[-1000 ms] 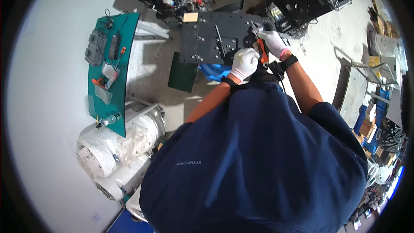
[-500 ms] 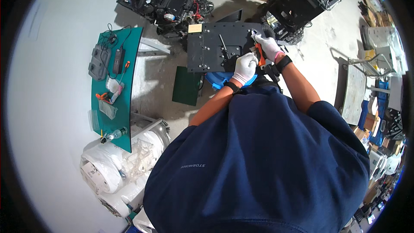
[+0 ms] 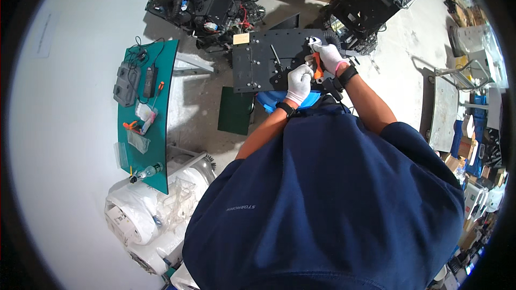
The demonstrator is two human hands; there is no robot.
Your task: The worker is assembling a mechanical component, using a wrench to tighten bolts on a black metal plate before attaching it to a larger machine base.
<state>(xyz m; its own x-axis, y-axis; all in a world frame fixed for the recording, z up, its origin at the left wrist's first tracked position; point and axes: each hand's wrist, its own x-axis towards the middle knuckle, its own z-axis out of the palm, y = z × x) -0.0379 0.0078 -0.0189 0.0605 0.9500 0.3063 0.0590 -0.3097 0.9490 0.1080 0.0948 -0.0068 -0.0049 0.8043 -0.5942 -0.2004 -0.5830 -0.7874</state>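
Note:
Both my hands wear white gloves and work over a black plate (image 3: 263, 78) with holes and bolts. My right hand (image 3: 329, 55) is closed around an adjustable wrench (image 3: 317, 67) with an orange handle; its silver head shows beyond the fingers. Just left of the wrench handle, my left hand (image 3: 299, 82) has its fingers pinched together. Whatever they hold, if anything, is hidden. A thin silver rod (image 3: 276, 55) lies on the plate, with small bolts near it. Under the plate's near edge a blue rounded part (image 3: 269, 102) shows.
A green-topped table (image 3: 144, 139) at left carries a grey tool case (image 3: 126, 83), an orange-handled screwdriver (image 3: 159, 90) and a bottle (image 3: 150, 170). Two black machines with loose wiring, one at the far left (image 3: 215, 5) and one at the far right (image 3: 371, 2), stand beyond the plate.
My right hand and the wrench have moved slightly left, and the wrench handle has swung more upright. My left hand has shifted a little left and nearer to me, still closed.

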